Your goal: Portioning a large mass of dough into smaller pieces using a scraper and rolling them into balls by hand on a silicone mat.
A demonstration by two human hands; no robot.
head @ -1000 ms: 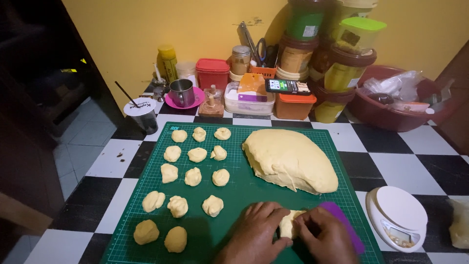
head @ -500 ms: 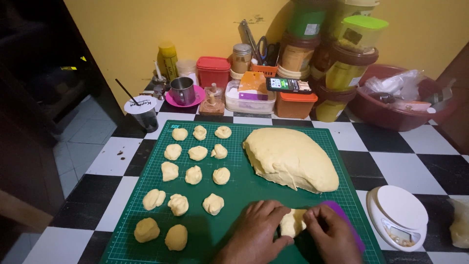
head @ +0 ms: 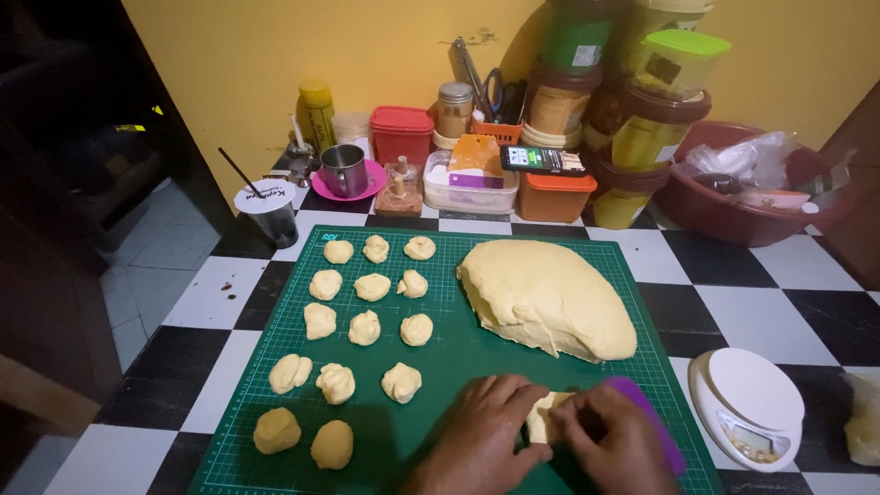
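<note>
Fourteen small dough pieces (head: 365,327) are lying in rows on the left part of the green cutting mat (head: 440,275), which is resting on a black-and-white checkered surface (head: 733,312); the two nearest the front edge are looking smoother and rounder than the rest. Beyond the mat's left corner, a paper cup (head: 269,209) with a straw is standing beside a metal mug (head: 342,170) on a pink saucer. Moving right, the left hand (head: 486,440) and the right hand (head: 616,447) are meeting at the front edge of the mat, the fingers of both curling closed on a small pale dough piece (head: 543,417) pinched between them; it seems they are shaping or portioning one more lump, and a next move would call for a free spot in the rows. A purple scraper (head: 651,420) is lying partly under the right hand. Behind the hands, the large dough mass (head: 545,295) is sitting on the mat's right half. Along the yellow wall, a red lidded box (head: 401,134), a clear tub (head: 472,183) and an orange-lidded box (head: 552,194) are standing closed, their contents hidden, with stacked lidded jars (head: 642,110) rising behind. Farther right, a dark red basin (head: 724,206) is holding plastic bags, and a white kitchen scale (head: 747,408) is sitting near the front.
</note>
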